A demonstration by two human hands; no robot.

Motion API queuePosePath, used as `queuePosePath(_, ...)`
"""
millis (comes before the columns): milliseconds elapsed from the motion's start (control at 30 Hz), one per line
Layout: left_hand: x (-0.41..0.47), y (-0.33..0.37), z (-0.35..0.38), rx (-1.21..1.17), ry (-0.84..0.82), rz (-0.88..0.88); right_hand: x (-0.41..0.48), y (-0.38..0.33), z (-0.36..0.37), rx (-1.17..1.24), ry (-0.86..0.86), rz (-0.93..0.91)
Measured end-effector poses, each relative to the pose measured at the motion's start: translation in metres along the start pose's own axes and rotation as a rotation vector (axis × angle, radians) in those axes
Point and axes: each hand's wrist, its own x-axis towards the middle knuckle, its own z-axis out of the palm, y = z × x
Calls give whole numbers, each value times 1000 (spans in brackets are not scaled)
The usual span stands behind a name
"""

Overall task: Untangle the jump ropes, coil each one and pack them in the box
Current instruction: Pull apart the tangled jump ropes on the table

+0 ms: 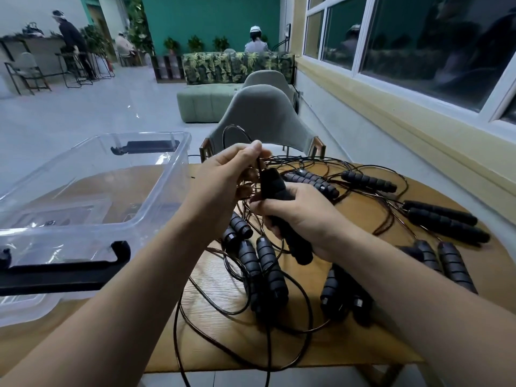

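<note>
Wooden surface across the bottom, pale floor beyond it at ten o'clock, green wall at twelve, a dark window up at two. At nine o'clock on the surface sits the clear box, with a black latch at each end. Centre frame, the left hand has a narrow grip, pinching a thin cord that loops up above the knuckles. Just to its right, the right hand has its grip wrapped round a black foam handle, lifted off the wood. Beneath and out to three o'clock lie the jump ropes, handles scattered and cords crossing in a tangle, some trailing over the near edge at six. Behind the hands, a grey chair and a green ottoman. A seated person shows far off at twelve.
</note>
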Motion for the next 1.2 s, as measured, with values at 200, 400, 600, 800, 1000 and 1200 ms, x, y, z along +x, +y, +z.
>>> queuePosePath(200,5,-4,-4,27,36,35,4,-13,-4,-9,55,-44)
queuePosePath(400,4,-17,3,266,-114,-49,3,-44,-33,80,-8,-61)
queuePosePath(600,-5,-28,14,561,-249,103,0,-59,-50,120,-37,-87)
queuePosePath(800,-1,-29,13,489,-149,229,2,-61,-58,183,-45,-111)
queuePosePath(1000,-3,-11,12,223,-69,278,9,-41,-61,16,67,-32)
queuePosePath(1200,-4,-4,8,92,-34,231,11,-30,-56,-246,44,26)
